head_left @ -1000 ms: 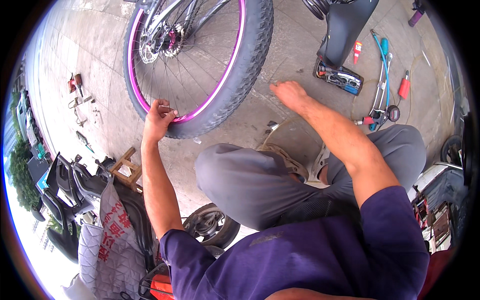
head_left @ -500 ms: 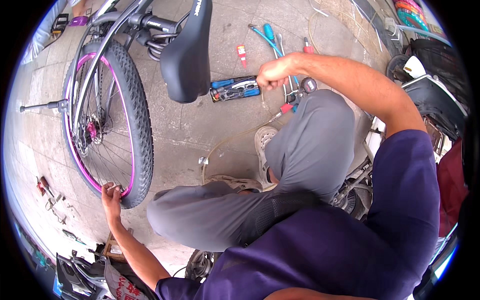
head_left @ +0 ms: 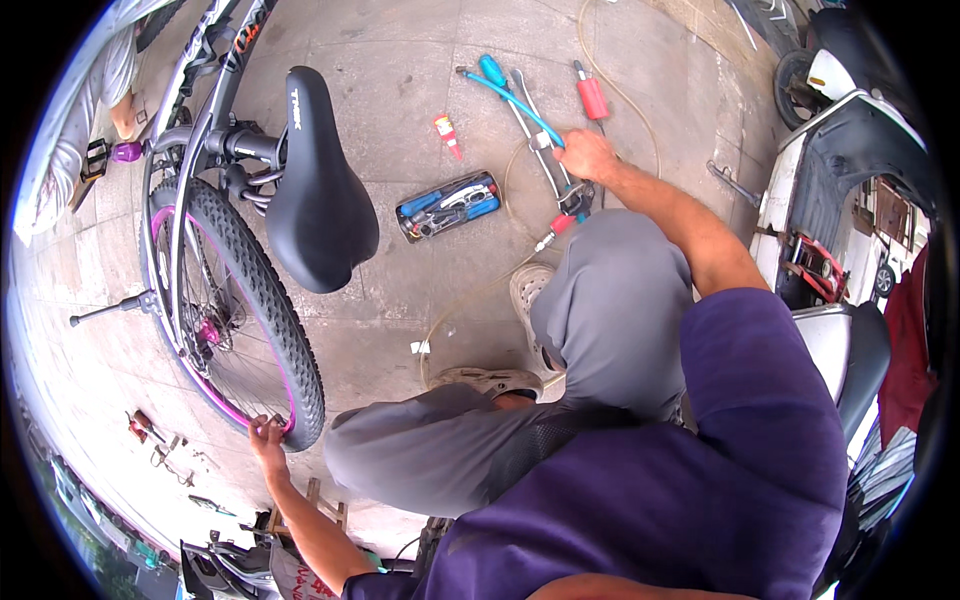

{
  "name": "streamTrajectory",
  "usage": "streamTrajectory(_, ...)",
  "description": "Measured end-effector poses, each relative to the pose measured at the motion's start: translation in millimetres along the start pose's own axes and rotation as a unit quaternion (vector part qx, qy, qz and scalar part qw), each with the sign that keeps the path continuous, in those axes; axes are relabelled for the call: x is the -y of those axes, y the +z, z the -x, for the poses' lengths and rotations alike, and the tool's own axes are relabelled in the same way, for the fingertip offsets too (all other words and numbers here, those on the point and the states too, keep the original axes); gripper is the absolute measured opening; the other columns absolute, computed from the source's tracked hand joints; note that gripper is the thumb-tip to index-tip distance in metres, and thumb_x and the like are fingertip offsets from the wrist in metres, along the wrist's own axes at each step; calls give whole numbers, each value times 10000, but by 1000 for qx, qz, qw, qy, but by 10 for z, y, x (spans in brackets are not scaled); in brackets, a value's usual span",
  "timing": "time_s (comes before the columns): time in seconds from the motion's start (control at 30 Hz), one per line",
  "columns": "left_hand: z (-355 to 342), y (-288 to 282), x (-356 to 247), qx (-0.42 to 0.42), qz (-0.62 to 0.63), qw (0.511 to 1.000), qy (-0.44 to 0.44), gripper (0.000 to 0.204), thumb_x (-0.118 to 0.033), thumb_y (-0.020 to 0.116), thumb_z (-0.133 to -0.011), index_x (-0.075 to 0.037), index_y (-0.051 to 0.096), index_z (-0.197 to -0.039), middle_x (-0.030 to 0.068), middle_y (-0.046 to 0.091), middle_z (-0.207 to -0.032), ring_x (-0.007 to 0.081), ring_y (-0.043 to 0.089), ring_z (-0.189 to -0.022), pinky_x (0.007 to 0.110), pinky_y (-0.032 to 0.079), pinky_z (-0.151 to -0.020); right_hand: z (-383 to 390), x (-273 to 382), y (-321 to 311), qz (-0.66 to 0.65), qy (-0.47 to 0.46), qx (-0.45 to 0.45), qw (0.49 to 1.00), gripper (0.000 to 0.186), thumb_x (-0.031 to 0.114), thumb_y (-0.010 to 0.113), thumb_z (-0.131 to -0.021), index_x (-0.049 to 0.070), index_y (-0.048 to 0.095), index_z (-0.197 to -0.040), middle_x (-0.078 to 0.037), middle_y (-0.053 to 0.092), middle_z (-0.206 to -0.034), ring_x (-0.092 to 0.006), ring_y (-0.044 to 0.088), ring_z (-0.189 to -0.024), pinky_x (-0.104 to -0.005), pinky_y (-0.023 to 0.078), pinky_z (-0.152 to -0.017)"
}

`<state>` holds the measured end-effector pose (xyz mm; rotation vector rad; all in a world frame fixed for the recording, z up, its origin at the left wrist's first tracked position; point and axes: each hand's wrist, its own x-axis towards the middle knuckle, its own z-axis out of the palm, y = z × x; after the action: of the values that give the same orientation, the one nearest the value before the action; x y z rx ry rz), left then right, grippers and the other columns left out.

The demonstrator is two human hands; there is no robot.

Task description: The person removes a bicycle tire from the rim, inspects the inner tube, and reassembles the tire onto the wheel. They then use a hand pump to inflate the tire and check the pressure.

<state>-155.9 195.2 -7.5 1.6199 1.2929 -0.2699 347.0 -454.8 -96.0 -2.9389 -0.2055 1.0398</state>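
My left hand (head_left: 268, 442) is closed at the inner edge of the bicycle wheel (head_left: 298, 385), low on its pink rim. Its fingertips are partly hidden among the spokes, and a valve cannot be made out there. My right hand (head_left: 586, 156) reaches out to the right, its fingers curled round a tyre inflator with a blue hose (head_left: 515, 104). The inflator's gauge is hidden by the hand. Beside it on the ground lie a blue-handled screwdriver (head_left: 492, 72), long metal levers and a red-ended air hose connector (head_left: 562, 226).
An open tool tray (head_left: 450, 206) lies between the black saddle (head_left: 318, 190) and the levers. A small red-and-white tube (head_left: 448, 136) and a red-handled tool (head_left: 592, 98) lie farther off. A clear hose (head_left: 510, 190) loops over the paving. A white scooter (head_left: 800, 190) stands at right; another person's leg shows at far left.
My right hand has left the tool tray and moved right onto the inflator. My left hand stays at the rim. The whole view has shifted with my head.
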Motion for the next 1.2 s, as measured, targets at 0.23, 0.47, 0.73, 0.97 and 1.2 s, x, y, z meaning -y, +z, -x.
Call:
streamTrajectory(0.23,-45,-205,542,-69,-60,994,67,297,60,591,-902,-20,533,-1183,72,678,-935,137,601,-796,291,484,-671,1075,-235,-1015,-250,-22,-4,968,410,408,624,-928,7,640,-844,-200,590,-676,-330,610,-666,-478,493,-696)
streamTrajectory(0.47,1833,225,-786,-12,-7,996,93,180,-14,662,-929,-20,587,-1092,57,651,-947,147,631,-812,296,524,-702,3087,318,-3687,-117,-163,-215,956,311,340,641,-942,42,704,-880,-152,651,-846,-366,639,-823,-475,465,-728)
streamTrajectory(0.73,4621,956,-4769,137,-89,881,445,632,-165,832,-824,18,528,-1347,237,604,-1312,360,607,-1204,455,529,-964,4707,1378,-5234,-182,-398,-365,822,212,214,720,-851,80,591,-748,-79,519,-750,-298,570,-750,-416,415,-708)
streamTrajectory(0.97,5316,1805,-6802,124,90,828,540,414,-90,748,-882,18,505,-1198,197,637,-1072,360,636,-993,434,497,-866,4775,1928,-6192,-280,-416,-352,790,301,295,702,-871,80,559,-718,-94,589,-648,-357,614,-607,-484,461,-571)
streamTrajectory(1.2,4523,2796,-7972,123,-33,853,507,246,-50,606,-949,16,581,-1184,209,664,-1096,373,663,-1022,467,513,-841,3155,1221,-7297,-292,-473,-270,786,297,327,710,-859,80,589,-745,-100,628,-638,-363,638,-587,-464,462,-502)
